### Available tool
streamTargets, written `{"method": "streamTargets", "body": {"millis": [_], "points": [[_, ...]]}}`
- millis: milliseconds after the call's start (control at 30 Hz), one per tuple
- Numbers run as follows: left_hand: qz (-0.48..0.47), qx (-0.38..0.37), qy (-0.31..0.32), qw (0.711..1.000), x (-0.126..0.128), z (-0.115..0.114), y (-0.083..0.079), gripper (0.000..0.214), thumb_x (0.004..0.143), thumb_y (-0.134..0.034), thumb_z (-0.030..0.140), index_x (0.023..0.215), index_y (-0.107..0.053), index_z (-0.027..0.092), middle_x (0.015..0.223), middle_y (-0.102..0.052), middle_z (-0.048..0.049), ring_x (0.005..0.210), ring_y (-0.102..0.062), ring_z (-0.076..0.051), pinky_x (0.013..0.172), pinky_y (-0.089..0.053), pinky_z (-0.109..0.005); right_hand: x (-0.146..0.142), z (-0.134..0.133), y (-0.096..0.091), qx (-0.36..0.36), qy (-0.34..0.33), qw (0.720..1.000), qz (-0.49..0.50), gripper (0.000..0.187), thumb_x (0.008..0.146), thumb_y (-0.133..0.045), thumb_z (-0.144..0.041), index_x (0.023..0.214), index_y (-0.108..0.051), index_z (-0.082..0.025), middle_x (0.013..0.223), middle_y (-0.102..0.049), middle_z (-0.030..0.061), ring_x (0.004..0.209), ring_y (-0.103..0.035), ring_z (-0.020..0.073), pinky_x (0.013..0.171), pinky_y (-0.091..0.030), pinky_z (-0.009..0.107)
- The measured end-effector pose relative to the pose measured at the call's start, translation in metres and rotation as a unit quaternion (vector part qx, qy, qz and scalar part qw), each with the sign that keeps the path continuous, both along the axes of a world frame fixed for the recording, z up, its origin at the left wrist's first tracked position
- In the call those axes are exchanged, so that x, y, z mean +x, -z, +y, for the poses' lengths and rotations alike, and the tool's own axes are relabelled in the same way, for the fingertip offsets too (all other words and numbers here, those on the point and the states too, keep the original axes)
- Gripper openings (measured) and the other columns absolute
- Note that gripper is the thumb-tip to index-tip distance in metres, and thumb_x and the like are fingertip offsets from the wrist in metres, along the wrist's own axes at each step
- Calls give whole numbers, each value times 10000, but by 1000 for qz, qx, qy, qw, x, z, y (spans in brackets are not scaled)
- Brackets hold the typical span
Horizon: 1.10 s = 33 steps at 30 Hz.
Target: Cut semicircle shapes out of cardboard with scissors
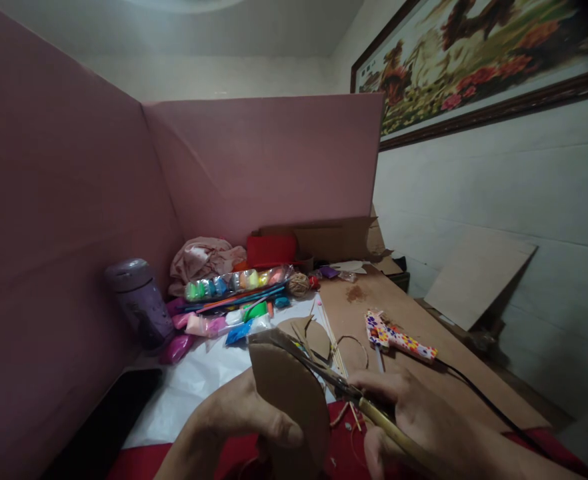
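Note:
My left hand (244,417) grips a rounded brown cardboard piece (287,393), thumb pressed across its lower face. My right hand (414,420) is closed on scissors (334,380) with yellowish handles; their dark blades lie along the cardboard's upper edge. Both hands hover low, over a red cloth (344,453) and white sheet (199,380). Behind the cardboard lie another cardboard cut-out (314,333), thin wooden sticks (331,337) and a loop of twine (354,343).
A flower-patterned glue gun (399,339) with a black cord lies on the brown board (424,333) to the right. Coloured clay packs (239,283), a twine ball (298,284), a purple bottle (141,303) and pink cloth (204,257) sit before pink partition boards (264,160).

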State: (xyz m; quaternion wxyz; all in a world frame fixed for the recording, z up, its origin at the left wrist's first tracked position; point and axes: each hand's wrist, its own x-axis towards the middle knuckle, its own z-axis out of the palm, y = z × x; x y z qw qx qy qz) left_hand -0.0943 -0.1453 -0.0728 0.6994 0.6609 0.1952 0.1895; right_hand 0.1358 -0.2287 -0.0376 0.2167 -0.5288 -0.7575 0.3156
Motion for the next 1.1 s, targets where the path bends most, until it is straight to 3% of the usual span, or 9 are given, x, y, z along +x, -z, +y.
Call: {"method": "streamTargets", "body": {"millis": [167,233,467,767,867,1000,1100], "points": [[-8,-18,-3,1000,0,-1,-3,362,487,-772,165,840,-690,159,760,-648,-10,657,-535,-117,537,-424,-190,-3,-2,-20,-117,17,993,3,177,686,-539,-156,852,-593,-185,527,-637,-43,519,-562,112,471,-329,182],[5,-20,0,1000,1,-1,-2,371,486,-770,163,848,-692,155,766,-656,-16,666,-543,-122,554,-431,-197,-5,-3,-23,-130,18,991,16,164,678,-520,-136,820,-580,-190,528,-646,-45,520,-570,108,475,-339,176],[28,-27,34,999,3,-2,1,327,520,-758,176,838,-691,134,740,-653,-33,641,-547,-131,551,-436,-213,-6,1,-23,-106,0,994,12,197,647,-534,-121,825,-602,-173,559,-644,-37,507,-550,113,484,-341,195],[79,3,30,996,-1,0,4,359,510,-772,234,851,-700,151,764,-662,-37,642,-554,-140,527,-433,-215,-3,3,-10,-96,-36,993,62,198,696,-517,-170,875,-597,-153,570,-662,-16,537,-575,124,487,-350,195],[79,-2,35,996,-1,-1,1,354,516,-766,227,857,-703,158,774,-667,-32,652,-562,-138,538,-434,-213,-3,3,-9,-50,-27,998,30,192,665,-551,-163,835,-638,-144,622,-676,4,561,-565,126,502,-342,204],[67,-12,69,995,1,-3,-4,307,540,-751,207,841,-710,162,787,-680,-22,675,-571,-141,571,-444,-224,-2,1,-13,-70,-15,997,-13,225,692,-567,-160,897,-658,-142,600,-679,2,554,-574,131,524,-359,213],[65,-18,82,994,3,-3,-7,279,562,-732,191,839,-710,164,785,-683,-12,677,-571,-131,584,-444,-216,4,3,-12,-31,-14,998,-47,189,686,-594,-176,857,-672,-167,653,-693,3,619,-592,147,560,-364,224]]}}
